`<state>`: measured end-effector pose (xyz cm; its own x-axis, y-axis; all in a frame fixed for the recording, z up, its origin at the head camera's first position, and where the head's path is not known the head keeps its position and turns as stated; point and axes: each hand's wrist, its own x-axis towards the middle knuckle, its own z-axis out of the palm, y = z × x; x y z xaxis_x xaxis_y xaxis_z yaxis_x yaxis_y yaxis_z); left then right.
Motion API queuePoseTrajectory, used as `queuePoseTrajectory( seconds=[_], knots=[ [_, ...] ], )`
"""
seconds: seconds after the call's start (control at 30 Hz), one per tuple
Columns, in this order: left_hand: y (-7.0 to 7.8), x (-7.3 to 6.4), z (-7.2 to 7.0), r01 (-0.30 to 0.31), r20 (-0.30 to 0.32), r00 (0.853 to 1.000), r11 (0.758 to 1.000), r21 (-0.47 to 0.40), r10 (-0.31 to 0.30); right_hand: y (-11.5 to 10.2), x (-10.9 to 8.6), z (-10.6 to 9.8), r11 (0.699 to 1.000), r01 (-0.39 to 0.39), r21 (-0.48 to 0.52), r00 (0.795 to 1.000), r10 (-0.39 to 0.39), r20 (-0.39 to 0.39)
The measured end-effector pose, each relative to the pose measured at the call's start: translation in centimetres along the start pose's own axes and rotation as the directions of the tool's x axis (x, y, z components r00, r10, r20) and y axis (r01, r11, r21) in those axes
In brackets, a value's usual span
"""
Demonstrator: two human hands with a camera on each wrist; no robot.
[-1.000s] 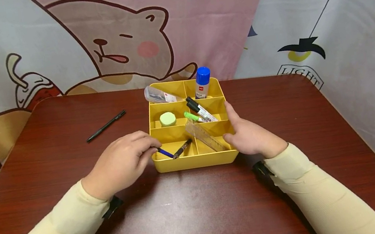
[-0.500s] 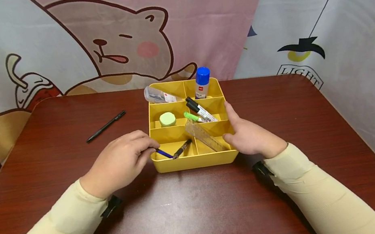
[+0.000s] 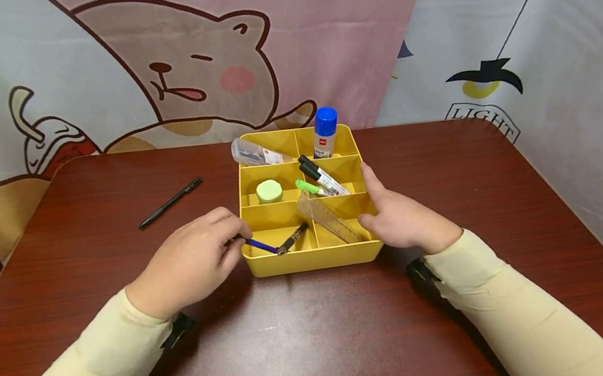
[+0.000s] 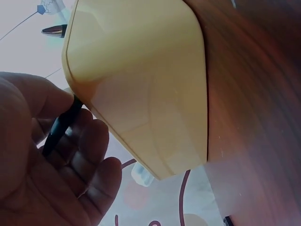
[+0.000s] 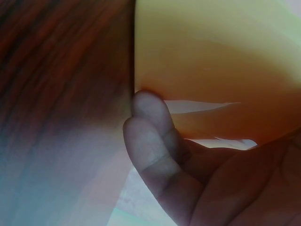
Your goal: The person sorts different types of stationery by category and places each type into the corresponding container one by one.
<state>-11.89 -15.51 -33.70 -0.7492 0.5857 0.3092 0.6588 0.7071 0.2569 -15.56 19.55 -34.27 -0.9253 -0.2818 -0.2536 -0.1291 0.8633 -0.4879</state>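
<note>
In the head view a yellow divided organizer box point(image 3: 313, 260) stands on the table. My left hand point(image 3: 194, 261) pinches a blue pen point(image 3: 261, 245) at the box's left rim. The pen's far end reaches into the front left compartment, meeting a dark pen point(image 3: 293, 238) there. In the left wrist view, the held pen's black end point(image 4: 62, 125) lies between thumb and fingers. My right hand point(image 3: 405, 216) holds the box's right wall, thumb over the rim. Its fingers point(image 5: 150, 146) lie against the outer side in the right wrist view.
A clear ruler point(image 3: 330, 217) leans in the front right compartment. Behind are a pale green block point(image 3: 269, 191), black-capped marker point(image 3: 324, 176), green-capped pen point(image 3: 310, 187), glue stick point(image 3: 325, 133) and clear case point(image 3: 257, 151). A black pen point(image 3: 170, 203) lies left on the table point(image 3: 314, 344).
My left hand has shifted slightly left with the blue pen, so more of the pen shows at the rim. The right hand has stayed on the box's right side.
</note>
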Motion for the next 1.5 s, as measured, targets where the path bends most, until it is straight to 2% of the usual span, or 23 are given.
queuePoseTrajectory(
  seconds=[0.57,1.03,1.5],
  knots=[
    [0.12,0.17,0.29,0.053,0.039,0.998,0.998,-0.032,-0.052,0.07,0.17,-0.13,1.000,-0.001,-0.003,1.000,0.001,0.003],
    [0.15,0.10,0.44,0.050,0.020,0.999,0.997,-0.051,-0.050,-0.55,-0.14,-0.58,1.000,-0.016,-0.015,1.000,0.016,-0.002],
    [0.26,0.15,0.74,0.044,0.007,0.999,0.997,-0.060,-0.043,-0.20,-0.13,-0.34,1.000,-0.015,-0.008,1.000,0.015,0.009]
  ],
)
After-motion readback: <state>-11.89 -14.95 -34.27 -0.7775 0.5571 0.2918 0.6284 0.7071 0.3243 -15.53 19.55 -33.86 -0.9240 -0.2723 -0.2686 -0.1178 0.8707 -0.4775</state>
